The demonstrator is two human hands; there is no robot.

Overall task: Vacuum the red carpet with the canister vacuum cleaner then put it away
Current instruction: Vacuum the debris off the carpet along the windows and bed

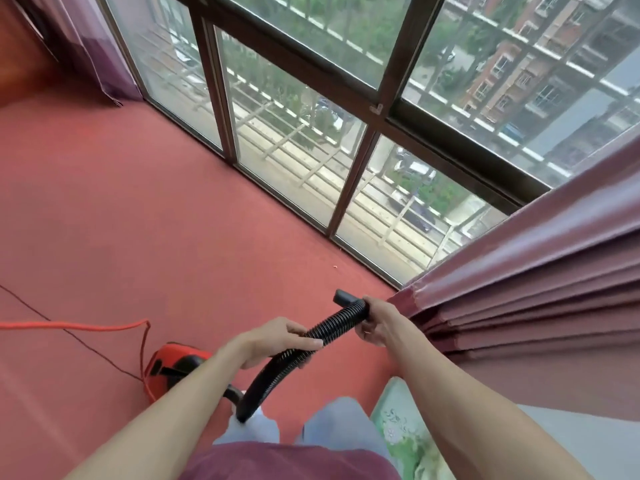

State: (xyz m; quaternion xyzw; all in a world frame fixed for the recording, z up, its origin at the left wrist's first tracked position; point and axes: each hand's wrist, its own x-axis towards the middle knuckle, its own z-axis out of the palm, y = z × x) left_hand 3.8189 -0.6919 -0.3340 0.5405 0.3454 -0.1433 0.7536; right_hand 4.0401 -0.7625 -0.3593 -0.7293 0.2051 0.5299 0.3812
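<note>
- My left hand [277, 337] and right hand [377, 323] both clamp the black ribbed plastic hose [332, 325], lifted off the red carpet [138, 202].
- The red plastic canister vacuum [176, 365] sits by my legs, not yet put away.

Single head cam, wide-angle, pitched forward-down and rolled. Nearest the lens: left hand [273, 337] and right hand [379, 323] on black ribbed plastic hose [339, 322], low centre. Red carpet floor [138, 209] mid-frame. Dark-framed glass window wall [381, 112] runs diagonally across the top.
</note>
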